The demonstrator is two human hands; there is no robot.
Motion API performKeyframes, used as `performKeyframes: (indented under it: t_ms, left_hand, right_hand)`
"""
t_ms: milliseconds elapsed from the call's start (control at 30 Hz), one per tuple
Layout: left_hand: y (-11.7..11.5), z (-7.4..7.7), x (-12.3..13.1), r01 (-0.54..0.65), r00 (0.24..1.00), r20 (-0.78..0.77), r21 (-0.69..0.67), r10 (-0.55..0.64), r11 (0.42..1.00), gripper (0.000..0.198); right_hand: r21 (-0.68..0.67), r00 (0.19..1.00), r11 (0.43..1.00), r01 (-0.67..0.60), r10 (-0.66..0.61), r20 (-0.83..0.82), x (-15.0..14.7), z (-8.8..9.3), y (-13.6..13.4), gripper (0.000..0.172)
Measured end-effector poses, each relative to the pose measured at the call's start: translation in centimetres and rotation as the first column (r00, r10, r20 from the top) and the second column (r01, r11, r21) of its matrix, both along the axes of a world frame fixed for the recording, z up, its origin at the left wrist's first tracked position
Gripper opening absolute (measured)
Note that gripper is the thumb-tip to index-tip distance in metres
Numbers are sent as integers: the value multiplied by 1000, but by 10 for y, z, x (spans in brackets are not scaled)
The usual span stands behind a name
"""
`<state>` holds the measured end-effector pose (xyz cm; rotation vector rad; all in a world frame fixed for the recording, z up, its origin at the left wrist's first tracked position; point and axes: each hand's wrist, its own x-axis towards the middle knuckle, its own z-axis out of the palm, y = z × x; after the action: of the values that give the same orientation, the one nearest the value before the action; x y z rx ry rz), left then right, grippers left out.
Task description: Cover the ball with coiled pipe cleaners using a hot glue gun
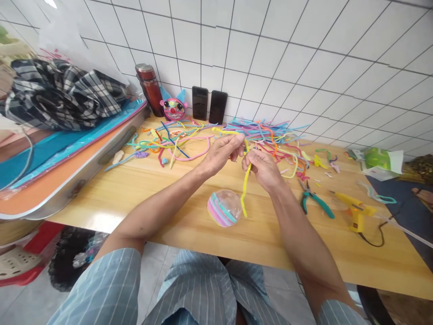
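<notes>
A yellow pipe cleaner (247,178) is pinched between my two hands above the table. My left hand (223,152) grips it near its upper part, and one end sticks out to the left over the hand. Close beside it, my right hand (262,166) pinches the same pipe cleaner, whose lower end hangs down towards the table. Just below the hands, a clear round ball (233,201) lies on the wood, its left side covered with pink, purple and blue pipe cleaner strips.
Many loose pipe cleaners (260,131) spread along the wall. Green-handled pliers (316,201) and a yellow glue gun (356,211) lie right. At the back stand a red thermos (149,90), a decorated face ball (174,108) and two phones (218,107). A case (77,176) borders the left.
</notes>
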<state>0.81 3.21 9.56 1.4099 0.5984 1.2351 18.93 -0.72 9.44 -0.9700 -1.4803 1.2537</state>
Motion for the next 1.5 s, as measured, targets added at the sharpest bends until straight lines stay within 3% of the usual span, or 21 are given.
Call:
performKeyframes:
  t_ms: [200, 433, 567, 733, 967, 1233, 1367, 1500]
  left_hand:
    - [10, -7, 0, -38, 998, 49, -162, 47, 986, 56]
    - [24, -56, 8, -149, 984, 44, -335, 174, 930, 46]
    - [23, -82, 10, -215, 970, 29, -374, 243, 902, 58]
    - [21, -97, 11, -202, 976, -7, -403, 218, 892, 72]
    - [25, -103, 4, -65, 997, 9, -417, 75, 907, 68]
    - [33, -87, 1, 144, 982, 181, -544, -51, 827, 59]
    - [34, -82, 2, 139, 978, 207, -555, -25, 820, 57]
    - [34, -88, 9, 35, 973, 208, -554, 97, 832, 58]
  right_hand:
    - [-33, 997, 998, -48, 50, 59, 0, 0, -3, 66]
    - [-148, 973, 988, 34, 1, 230, 11, -19, 9, 68]
    - [-183, 960, 982, 46, 7, 280, 15, -33, 17, 64]
    - [-230, 944, 972, 55, 25, 330, 20, -48, 25, 60]
    - [-286, 922, 958, -3, 114, 371, 15, -60, 26, 51]
    - [-285, 903, 957, -52, 167, 396, 1, -54, 17, 52]
    - [-254, 893, 967, -22, 134, 431, 1, -59, 15, 57]
    - [-176, 862, 981, 83, 18, 506, 16, -63, 20, 49]
